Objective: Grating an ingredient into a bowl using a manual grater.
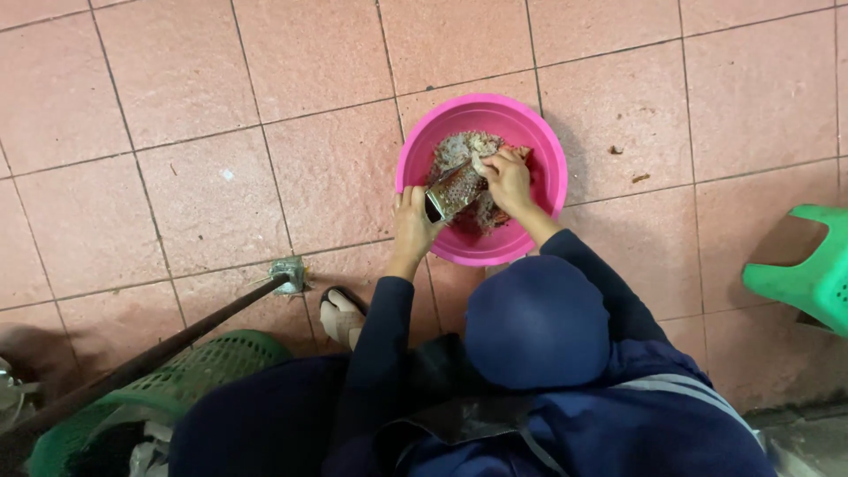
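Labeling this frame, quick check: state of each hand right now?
Left hand: closed on the metal grater, steadying it in the pink basin.
Right hand: closed on a small pale piece, pressed to the grater; what it is cannot be told.
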